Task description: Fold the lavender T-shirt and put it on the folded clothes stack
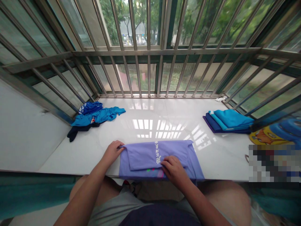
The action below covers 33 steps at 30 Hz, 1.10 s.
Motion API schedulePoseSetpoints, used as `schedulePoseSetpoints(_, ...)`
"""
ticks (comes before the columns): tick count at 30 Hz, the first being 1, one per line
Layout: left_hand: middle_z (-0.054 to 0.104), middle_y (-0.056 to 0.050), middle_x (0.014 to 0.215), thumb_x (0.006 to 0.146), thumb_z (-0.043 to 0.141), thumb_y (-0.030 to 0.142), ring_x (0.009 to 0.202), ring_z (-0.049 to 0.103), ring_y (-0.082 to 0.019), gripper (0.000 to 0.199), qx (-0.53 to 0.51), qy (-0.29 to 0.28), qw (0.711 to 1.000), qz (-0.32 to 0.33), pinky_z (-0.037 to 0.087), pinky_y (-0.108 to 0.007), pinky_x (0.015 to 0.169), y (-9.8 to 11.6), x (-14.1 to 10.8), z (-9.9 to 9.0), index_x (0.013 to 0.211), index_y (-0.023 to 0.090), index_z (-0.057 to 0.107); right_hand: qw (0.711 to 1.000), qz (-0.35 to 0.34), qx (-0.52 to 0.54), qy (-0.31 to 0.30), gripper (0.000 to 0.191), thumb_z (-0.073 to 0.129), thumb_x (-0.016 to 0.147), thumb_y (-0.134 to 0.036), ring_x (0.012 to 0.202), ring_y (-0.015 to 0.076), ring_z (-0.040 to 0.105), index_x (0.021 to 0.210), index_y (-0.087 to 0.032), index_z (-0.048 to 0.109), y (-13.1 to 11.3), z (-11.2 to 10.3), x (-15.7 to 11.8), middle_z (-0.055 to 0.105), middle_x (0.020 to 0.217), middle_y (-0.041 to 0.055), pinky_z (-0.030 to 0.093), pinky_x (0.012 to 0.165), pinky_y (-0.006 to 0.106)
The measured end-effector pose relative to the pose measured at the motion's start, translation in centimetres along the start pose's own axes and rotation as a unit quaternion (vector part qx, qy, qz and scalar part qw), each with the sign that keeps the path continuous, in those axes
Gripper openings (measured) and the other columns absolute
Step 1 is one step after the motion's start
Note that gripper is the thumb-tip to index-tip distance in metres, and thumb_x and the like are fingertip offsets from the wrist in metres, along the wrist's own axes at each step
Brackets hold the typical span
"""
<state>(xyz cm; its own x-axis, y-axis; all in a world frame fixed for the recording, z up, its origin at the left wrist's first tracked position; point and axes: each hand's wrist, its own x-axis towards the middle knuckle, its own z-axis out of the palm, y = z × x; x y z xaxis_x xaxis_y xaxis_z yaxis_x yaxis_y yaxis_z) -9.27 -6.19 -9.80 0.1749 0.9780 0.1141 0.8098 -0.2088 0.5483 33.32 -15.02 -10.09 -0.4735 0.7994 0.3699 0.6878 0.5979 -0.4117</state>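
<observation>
A light purple shirt (141, 157) lies partly folded in front of me at the sill's near edge. White characters run down its middle, and a pink and green print shows on the lower layer. My left hand (114, 151) pinches the fold's upper left corner between thumb and fingers. Over the shirt's middle right, my right hand (173, 168) has its fingers curled and pressed together at the fabric beside the white characters. The shirt's lower right part hangs a little over the edge.
Crumpled blue and dark clothes (101, 115) lie at the left. Folded blue and navy clothes (231, 121) are stacked at the right, near a yellow and blue item (265, 135). Metal window bars (162, 51) enclose the white sill (150, 108). A blurred-out patch covers the right edge.
</observation>
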Motion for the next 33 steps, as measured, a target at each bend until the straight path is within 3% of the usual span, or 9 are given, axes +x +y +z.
schedulePoseSetpoints(6,0.073,-0.006,0.090,0.089,0.060,0.039,0.080,0.068,-0.023,0.021,-0.010,0.045,0.999,-0.017,0.058,-0.037,0.078,-1.0,3.6,-0.1,0.089,0.024,0.074,1.000,-0.004,-0.009,0.000,0.019,0.069,0.097,-0.015,0.106,0.0263,0.065,0.113,-0.023,0.072,1.8,1.1,2.3,0.070,0.113,0.0093,0.054,0.101,0.046)
schedulePoseSetpoints(11,0.076,-0.009,0.098,0.091,0.056,0.044,0.088,0.072,-0.026,0.028,-0.012,0.072,0.997,-0.005,0.059,-0.040,0.083,-1.6,6.3,0.1,0.093,0.023,0.075,1.000,0.015,-0.013,0.006,0.017,0.069,0.097,-0.014,0.104,0.0269,0.064,0.111,-0.021,0.073,2.6,1.4,4.5,0.070,0.111,0.0099,0.056,0.096,0.045)
schedulePoseSetpoints(16,0.079,-0.010,0.104,0.097,0.051,0.050,0.102,0.074,-0.028,0.037,-0.007,0.089,0.996,0.013,0.059,-0.044,0.098,-1.8,5.6,-0.1,0.096,0.024,0.078,1.000,0.019,-0.002,0.007,0.018,0.068,0.097,-0.010,0.105,0.0250,0.065,0.112,-0.021,0.072,2.4,1.4,4.4,0.071,0.112,0.0088,0.053,0.106,0.046)
schedulePoseSetpoints(20,0.077,-0.011,0.106,0.101,0.050,0.052,0.093,0.074,-0.027,0.042,0.017,0.160,0.987,-0.030,0.061,-0.044,0.091,-1.0,4.2,-0.4,0.107,0.020,0.076,0.999,0.028,-0.018,-0.012,0.018,0.069,0.097,-0.011,0.107,0.0254,0.066,0.111,-0.021,0.072,2.1,1.2,4.6,0.072,0.113,0.0089,0.053,0.108,0.046)
schedulePoseSetpoints(22,0.077,-0.011,0.107,0.103,0.051,0.053,0.093,0.073,-0.027,0.042,0.024,0.165,0.986,-0.008,0.061,-0.044,0.092,0.2,3.4,-0.3,0.112,0.020,0.075,0.998,0.031,-0.040,-0.034,0.026,0.072,0.096,-0.012,0.113,0.0274,0.066,0.120,-0.021,0.072,2.0,0.5,4.7,0.072,0.120,0.0098,0.050,0.113,0.050)
schedulePoseSetpoints(25,0.077,-0.011,0.119,0.102,0.058,0.056,0.112,0.071,-0.029,0.042,0.041,0.109,0.988,0.098,0.057,-0.047,0.105,2.4,2.0,0.5,0.123,0.023,0.074,0.992,0.056,-0.090,-0.070,0.055,0.078,0.093,-0.019,0.128,0.0330,0.062,0.146,-0.021,0.061,2.5,-1.9,4.1,0.067,0.138,0.0138,0.045,0.117,0.056)
schedulePoseSetpoints(27,0.075,-0.012,0.129,0.100,0.065,0.058,0.120,0.069,-0.031,0.048,0.067,0.049,0.985,0.149,0.055,-0.048,0.109,3.5,1.1,1.3,0.133,0.025,0.071,0.981,0.097,-0.133,-0.101,0.063,0.080,0.092,-0.023,0.130,0.0365,0.060,0.151,-0.023,0.058,3.3,-3.8,3.0,0.064,0.144,0.0154,0.050,0.112,0.056)
schedulePoseSetpoints(29,0.074,-0.013,0.132,0.098,0.068,0.056,0.120,0.070,-0.033,0.050,0.099,-0.008,0.981,0.167,0.057,-0.048,0.106,4.1,0.4,1.9,0.136,0.025,0.071,0.966,0.141,-0.168,-0.140,0.055,0.079,0.093,-0.026,0.124,0.0374,0.064,0.145,-0.025,0.064,4.4,-5.5,1.7,0.066,0.140,0.0153,0.055,0.102,0.052)
schedulePoseSetpoints(33,0.075,-0.013,0.126,0.102,0.064,0.046,0.113,0.071,-0.031,0.034,0.130,-0.078,0.973,0.176,0.058,-0.045,0.100,4.7,-0.1,2.6,0.125,0.024,0.076,0.953,0.171,-0.156,-0.196,0.029,0.063,0.102,-0.024,0.108,0.0310,0.071,0.130,-0.024,0.073,6.0,-6.8,0.3,0.072,0.126,0.0132,0.057,0.093,0.042)
